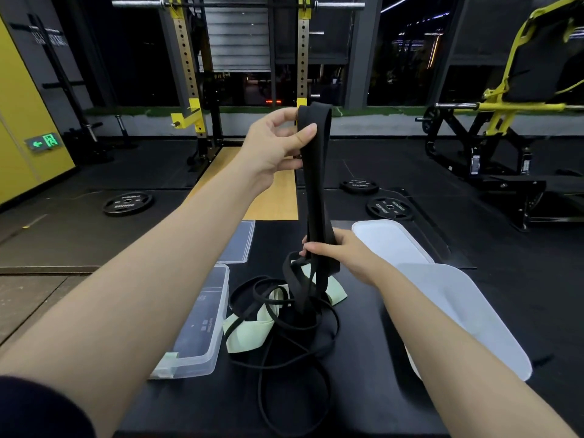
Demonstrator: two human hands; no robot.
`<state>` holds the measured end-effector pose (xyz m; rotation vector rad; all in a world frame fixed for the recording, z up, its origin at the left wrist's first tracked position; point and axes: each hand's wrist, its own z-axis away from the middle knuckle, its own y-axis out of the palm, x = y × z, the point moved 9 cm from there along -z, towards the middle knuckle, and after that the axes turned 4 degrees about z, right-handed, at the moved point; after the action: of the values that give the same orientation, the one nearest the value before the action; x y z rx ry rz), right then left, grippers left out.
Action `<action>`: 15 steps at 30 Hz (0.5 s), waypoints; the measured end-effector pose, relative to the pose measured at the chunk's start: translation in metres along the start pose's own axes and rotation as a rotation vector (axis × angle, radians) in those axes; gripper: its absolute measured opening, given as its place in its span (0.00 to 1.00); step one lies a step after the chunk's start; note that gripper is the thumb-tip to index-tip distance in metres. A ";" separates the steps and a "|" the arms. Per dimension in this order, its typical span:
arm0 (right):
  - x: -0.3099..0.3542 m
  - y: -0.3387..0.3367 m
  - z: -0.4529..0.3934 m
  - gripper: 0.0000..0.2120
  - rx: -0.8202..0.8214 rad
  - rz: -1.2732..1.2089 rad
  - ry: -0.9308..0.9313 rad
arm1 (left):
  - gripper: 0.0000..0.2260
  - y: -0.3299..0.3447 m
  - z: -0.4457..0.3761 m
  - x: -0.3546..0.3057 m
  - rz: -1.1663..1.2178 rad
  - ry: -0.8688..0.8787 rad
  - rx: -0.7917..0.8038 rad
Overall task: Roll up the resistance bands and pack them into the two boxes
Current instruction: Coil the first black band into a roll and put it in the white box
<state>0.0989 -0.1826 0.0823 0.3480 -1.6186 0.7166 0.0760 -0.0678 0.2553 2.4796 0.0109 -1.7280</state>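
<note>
1. Holding the wide black band (316, 184) up high, your left hand (278, 147) pinches its folded top loop between thumb and curled fingers, arm stretched forward and wrist bent back a bit.
2. Your right hand (341, 251) sits much lower, fingers wrapped round the same band's hanging strands, so the flat matte rubber runs nearly straight up and down between your two hands, which are well apart.
3. Under the right hand there's a messy pile of bands (284, 311): thin black loops tangled over a couple of wide pale green bands (249, 330), all lying on the black padded surface (363, 343).
4. Just left of the pile is a clear plastic box (196, 327), rectangular with rounded corners, and something pale green shows at its near end.
5. Further back on the left lies a flat clear lid (238, 241).
6. Right of your right arm are two white rounded-corner pieces (467, 311); can't tell if they're boxes or lids.
7. Black weight plates (128, 203) lie on the dark rubber floor beyond.
</note>
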 end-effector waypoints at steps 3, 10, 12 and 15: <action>-0.008 0.002 0.004 0.13 0.031 0.006 0.012 | 0.10 -0.007 0.000 -0.004 0.028 0.022 -0.028; 0.014 -0.022 -0.003 0.03 -0.245 -0.066 -0.105 | 0.08 -0.048 0.007 0.016 0.185 -0.018 -0.196; 0.026 -0.028 -0.004 0.04 -0.290 -0.093 -0.153 | 0.06 -0.059 0.012 0.037 0.198 -0.121 -0.218; 0.043 -0.036 -0.007 0.03 -0.315 -0.121 -0.202 | 0.09 -0.075 0.021 0.070 0.275 -0.278 -0.228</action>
<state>0.1179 -0.1987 0.1332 0.2922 -1.8518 0.3345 0.0755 0.0000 0.1761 1.9627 -0.1431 -1.8182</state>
